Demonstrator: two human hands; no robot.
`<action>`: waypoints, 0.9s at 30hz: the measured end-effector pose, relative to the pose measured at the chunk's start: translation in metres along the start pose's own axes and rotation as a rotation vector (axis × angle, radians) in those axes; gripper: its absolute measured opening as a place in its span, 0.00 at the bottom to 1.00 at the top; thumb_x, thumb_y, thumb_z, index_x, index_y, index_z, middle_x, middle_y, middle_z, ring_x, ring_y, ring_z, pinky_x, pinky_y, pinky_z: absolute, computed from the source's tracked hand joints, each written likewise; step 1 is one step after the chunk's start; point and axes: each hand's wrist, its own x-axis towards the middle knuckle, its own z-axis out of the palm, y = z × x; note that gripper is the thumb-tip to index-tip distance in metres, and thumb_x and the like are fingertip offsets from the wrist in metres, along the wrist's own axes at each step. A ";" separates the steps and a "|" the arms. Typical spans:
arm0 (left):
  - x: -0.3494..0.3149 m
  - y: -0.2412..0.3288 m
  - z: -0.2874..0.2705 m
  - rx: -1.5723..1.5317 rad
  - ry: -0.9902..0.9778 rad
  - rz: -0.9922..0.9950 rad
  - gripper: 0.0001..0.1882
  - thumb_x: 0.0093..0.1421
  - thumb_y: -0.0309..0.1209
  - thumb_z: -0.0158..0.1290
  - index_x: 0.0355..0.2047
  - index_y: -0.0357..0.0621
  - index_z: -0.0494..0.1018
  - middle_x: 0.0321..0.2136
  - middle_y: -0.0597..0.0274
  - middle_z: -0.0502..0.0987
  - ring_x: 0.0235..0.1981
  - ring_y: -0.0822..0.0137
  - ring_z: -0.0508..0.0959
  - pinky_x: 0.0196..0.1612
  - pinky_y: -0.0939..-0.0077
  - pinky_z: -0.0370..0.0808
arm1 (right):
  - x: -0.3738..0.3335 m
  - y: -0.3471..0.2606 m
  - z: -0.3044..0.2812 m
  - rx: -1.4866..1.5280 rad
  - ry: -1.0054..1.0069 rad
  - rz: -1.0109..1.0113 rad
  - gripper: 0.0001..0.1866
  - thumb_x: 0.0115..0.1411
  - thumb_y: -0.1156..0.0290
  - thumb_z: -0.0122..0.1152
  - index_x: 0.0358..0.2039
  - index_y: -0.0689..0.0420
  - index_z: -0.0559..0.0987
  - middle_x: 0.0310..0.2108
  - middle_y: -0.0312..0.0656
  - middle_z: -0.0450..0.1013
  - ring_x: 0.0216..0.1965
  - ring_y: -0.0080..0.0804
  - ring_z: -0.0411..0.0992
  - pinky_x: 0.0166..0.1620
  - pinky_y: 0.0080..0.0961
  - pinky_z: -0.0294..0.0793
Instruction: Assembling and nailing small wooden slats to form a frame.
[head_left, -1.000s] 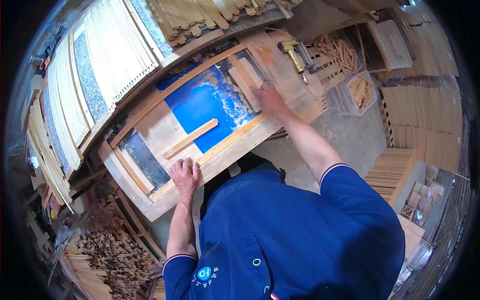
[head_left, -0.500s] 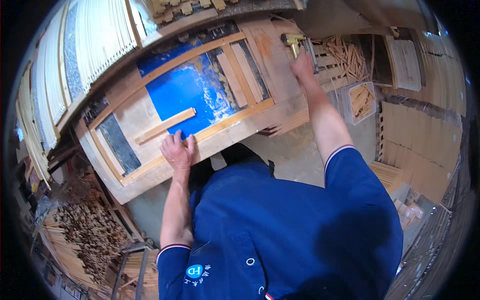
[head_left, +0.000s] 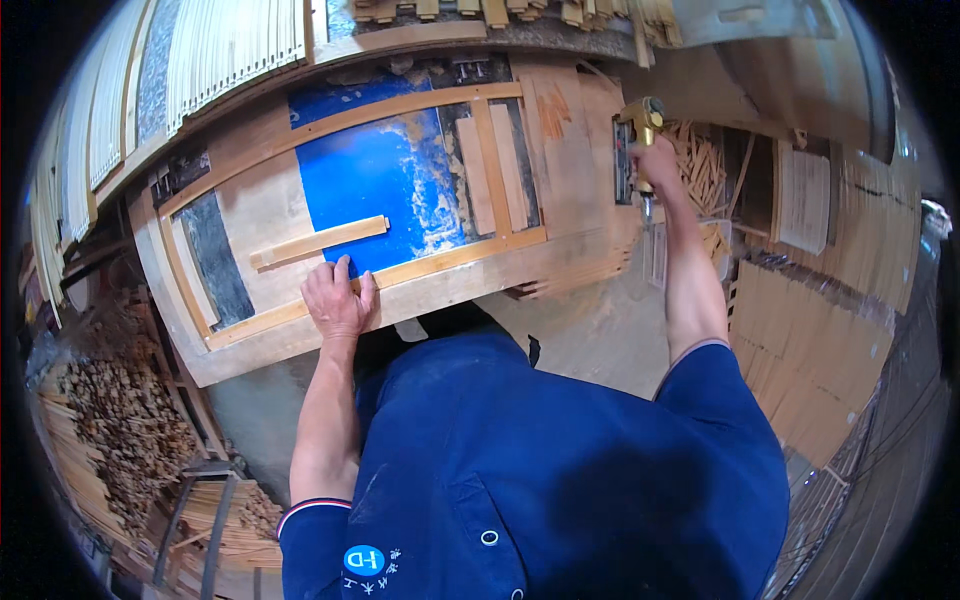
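Note:
My left hand [head_left: 336,300] rests on the near rail of a wooden frame [head_left: 450,256], its fingers stretched forward and the thumb apart. Just beyond its fingertips a loose wooden strip [head_left: 320,243] lies slantwise, its right end over the blue sheet [head_left: 372,180]. My right hand [head_left: 656,162] grips a brass-coloured nail gun [head_left: 642,116] by its handle, at the right end of the workbench [head_left: 590,190]. A hose fitting [head_left: 647,208] shows below that hand. The frame lies flat on the bench, with a crosspiece [head_left: 489,160] near its right end.
Stacked pale wooden strips [head_left: 235,60] line the bench's far left side. Offcuts [head_left: 700,165] are piled beyond the right end, near a white plastic crate [head_left: 803,200]. Large brown boards [head_left: 810,350] stand at the right, and bundled sticks [head_left: 130,420] at the lower left.
My right hand has closed round the nail gun's handle and moved it rightward, off the bench top to its right end. My left hand stays on the near rail. The whole view has shifted slightly.

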 end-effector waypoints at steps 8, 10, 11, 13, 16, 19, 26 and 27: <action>0.001 -0.002 -0.002 -0.004 -0.022 -0.027 0.23 0.54 0.44 0.61 0.46 0.44 0.77 0.36 0.55 0.72 0.40 0.53 0.73 0.46 0.55 0.67 | -0.049 -0.162 -0.011 0.368 -0.507 -0.332 0.10 0.59 0.71 0.68 0.29 0.61 0.76 0.17 0.35 0.70 0.16 0.24 0.69 0.21 0.25 0.69; 0.001 -0.003 -0.001 0.005 0.006 -0.014 0.24 0.54 0.44 0.61 0.47 0.43 0.76 0.35 0.55 0.72 0.40 0.53 0.72 0.46 0.56 0.67 | -0.040 -0.178 0.005 0.357 -0.532 -0.370 0.10 0.60 0.70 0.68 0.28 0.62 0.76 0.17 0.35 0.71 0.16 0.24 0.69 0.20 0.25 0.69; 0.002 -0.002 0.000 0.003 0.008 -0.020 0.24 0.54 0.44 0.61 0.47 0.43 0.76 0.35 0.55 0.72 0.40 0.53 0.72 0.46 0.56 0.67 | -0.035 -0.181 0.010 0.353 -0.556 -0.404 0.11 0.60 0.70 0.68 0.28 0.62 0.76 0.17 0.36 0.71 0.16 0.23 0.69 0.19 0.25 0.69; 0.001 -0.001 -0.001 -0.001 -0.008 -0.027 0.24 0.53 0.43 0.61 0.47 0.43 0.76 0.35 0.55 0.72 0.39 0.53 0.72 0.46 0.56 0.67 | -0.024 -0.183 0.017 0.336 -0.558 -0.404 0.11 0.60 0.70 0.68 0.28 0.63 0.77 0.17 0.36 0.71 0.16 0.23 0.70 0.19 0.25 0.70; 0.002 -0.002 0.000 -0.018 0.027 -0.015 0.24 0.53 0.43 0.61 0.47 0.43 0.76 0.34 0.55 0.72 0.39 0.53 0.72 0.45 0.56 0.67 | -0.019 -0.182 0.021 0.300 -0.544 -0.399 0.11 0.60 0.70 0.68 0.29 0.63 0.77 0.17 0.36 0.71 0.16 0.24 0.70 0.19 0.26 0.71; 0.002 -0.001 -0.001 -0.013 0.012 -0.025 0.24 0.53 0.43 0.61 0.46 0.43 0.76 0.34 0.55 0.72 0.39 0.53 0.72 0.45 0.56 0.67 | -0.018 -0.184 0.022 0.260 -0.537 -0.391 0.11 0.59 0.70 0.68 0.28 0.64 0.78 0.16 0.37 0.71 0.16 0.25 0.70 0.19 0.27 0.71; 0.002 -0.003 0.000 -0.005 0.021 -0.017 0.23 0.53 0.43 0.60 0.46 0.43 0.76 0.34 0.55 0.72 0.38 0.53 0.72 0.45 0.56 0.67 | -0.012 -0.179 0.027 0.218 -0.505 -0.394 0.10 0.55 0.71 0.68 0.23 0.63 0.79 0.15 0.40 0.73 0.16 0.28 0.71 0.21 0.28 0.68; 0.001 -0.003 0.000 -0.008 0.023 -0.022 0.23 0.53 0.43 0.60 0.46 0.44 0.76 0.34 0.55 0.71 0.38 0.53 0.72 0.45 0.56 0.67 | -0.008 -0.178 0.029 0.218 -0.503 -0.395 0.10 0.55 0.71 0.68 0.23 0.63 0.79 0.15 0.40 0.73 0.16 0.28 0.71 0.21 0.28 0.68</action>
